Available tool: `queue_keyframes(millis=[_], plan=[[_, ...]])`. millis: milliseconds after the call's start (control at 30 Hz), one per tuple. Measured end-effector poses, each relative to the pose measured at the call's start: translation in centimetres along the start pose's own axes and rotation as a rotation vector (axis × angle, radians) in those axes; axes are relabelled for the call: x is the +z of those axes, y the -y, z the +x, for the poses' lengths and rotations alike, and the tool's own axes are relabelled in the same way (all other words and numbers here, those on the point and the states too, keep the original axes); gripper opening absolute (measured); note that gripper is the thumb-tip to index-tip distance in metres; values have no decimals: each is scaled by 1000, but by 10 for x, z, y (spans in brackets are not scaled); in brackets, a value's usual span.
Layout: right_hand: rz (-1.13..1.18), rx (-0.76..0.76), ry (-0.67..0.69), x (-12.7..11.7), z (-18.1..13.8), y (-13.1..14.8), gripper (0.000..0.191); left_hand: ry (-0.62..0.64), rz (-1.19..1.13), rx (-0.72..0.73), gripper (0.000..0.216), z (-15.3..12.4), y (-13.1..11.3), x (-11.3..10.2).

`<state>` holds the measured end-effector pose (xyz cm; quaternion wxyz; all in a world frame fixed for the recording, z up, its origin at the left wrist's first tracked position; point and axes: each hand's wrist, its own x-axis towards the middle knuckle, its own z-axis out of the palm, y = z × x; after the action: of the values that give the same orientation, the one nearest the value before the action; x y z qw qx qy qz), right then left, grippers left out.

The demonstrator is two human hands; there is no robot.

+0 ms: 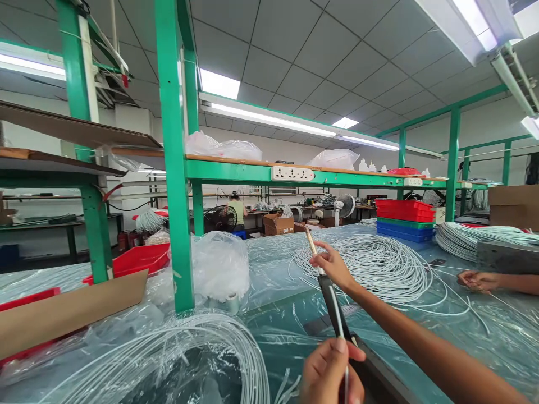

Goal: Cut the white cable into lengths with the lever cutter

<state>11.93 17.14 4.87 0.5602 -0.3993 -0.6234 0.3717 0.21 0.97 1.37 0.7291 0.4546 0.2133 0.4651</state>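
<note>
We pinch a white cable (334,306) in a black sleeve (332,306) with both hands, left hand (330,373) near, right hand (332,264) farther over the table (286,325).

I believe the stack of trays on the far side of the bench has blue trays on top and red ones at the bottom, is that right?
Not quite: the order is reversed. The head view shows the stack of trays on the far side of the bench with red trays on top, a green one beneath them and blue ones at the bottom.
</note>
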Motion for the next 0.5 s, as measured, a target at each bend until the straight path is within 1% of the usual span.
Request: queue_keyframes(millis=[33, 67, 167, 200, 233, 267, 333, 400, 500], plan=[[-2, -22, 59, 0, -21, 3, 44, -22, -35, 38, 39, -3, -7, 0], [-10, -32, 149, 1, -43, 5, 42, -44, -69, 77, 37, -7, -14, -1], [-31, -35, 525, 5, -109, 6, 38, -111, -142, 191, 33, -19, -31, -1], [-22, -31, 623, 7, -127, 5, 38, -131, -162, 227, 32, -23, -36, 0], [-4, -24, 683, 9, -142, 3, 37, -149, -181, 260, 31, -27, -39, 1], [20, -15, 702, 11, -153, 1, 33, -167, -198, 292, 29, -30, -42, 2], [59, 4, 662, 14, -168, -1, 23, -199, -225, 328, 24, -36, -44, 5], [77, 7, 632, 18, -179, 0, 26, -208, -245, 327, 19, -40, -44, 8], [99, 3, 633, 23, -197, 8, 32, -155, -190, 323, 22, -42, -40, 14]])
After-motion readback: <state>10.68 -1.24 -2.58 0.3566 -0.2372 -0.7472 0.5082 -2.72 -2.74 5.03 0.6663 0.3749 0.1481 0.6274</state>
